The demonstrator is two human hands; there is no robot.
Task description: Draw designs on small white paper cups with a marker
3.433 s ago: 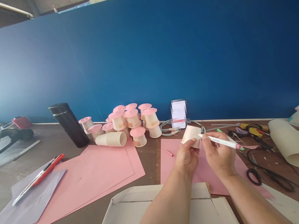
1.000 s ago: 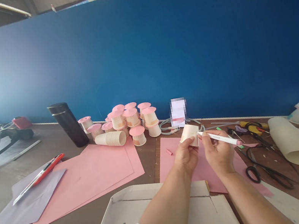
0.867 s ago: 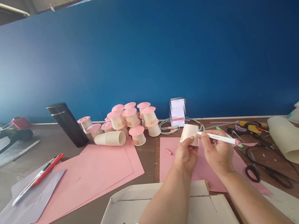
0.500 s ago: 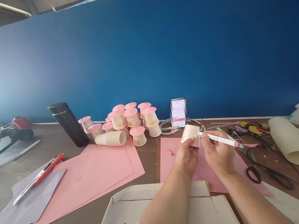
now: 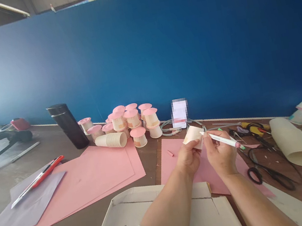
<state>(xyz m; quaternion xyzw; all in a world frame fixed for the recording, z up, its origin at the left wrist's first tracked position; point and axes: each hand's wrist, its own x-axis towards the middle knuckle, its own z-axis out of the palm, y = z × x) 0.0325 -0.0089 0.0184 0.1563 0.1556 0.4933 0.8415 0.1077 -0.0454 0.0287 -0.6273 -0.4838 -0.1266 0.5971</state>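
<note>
My left hand (image 5: 190,156) is closed around a small cream paper cup (image 5: 193,135), held tilted above a pink sheet of paper (image 5: 168,166). Between the fingers of my right hand (image 5: 221,155) is a white marker pen (image 5: 222,139) with a pink and green end. Its tip is at the right side of the cup; whether it touches I cannot tell. A little pink cap (image 5: 170,153) lies on the sheet, left of my hands. Beyond them stand several paper cups with pink paper discs (image 5: 138,132) on top, some stacked. A nested row of plain cups (image 5: 111,140) lies on its side in front.
A black flask (image 5: 68,126) stands at the back left. An orange utility knife (image 5: 38,180) rests on lilac paper, beside larger pink sheets (image 5: 93,181). To the right are black cables (image 5: 272,169) and a big cream cup (image 5: 299,145). A cardboard piece (image 5: 134,217) lies nearest me.
The pen and cup stay in my hands at nearly the same spot. The whole view has shifted slightly, with the table things a little further left.
</note>
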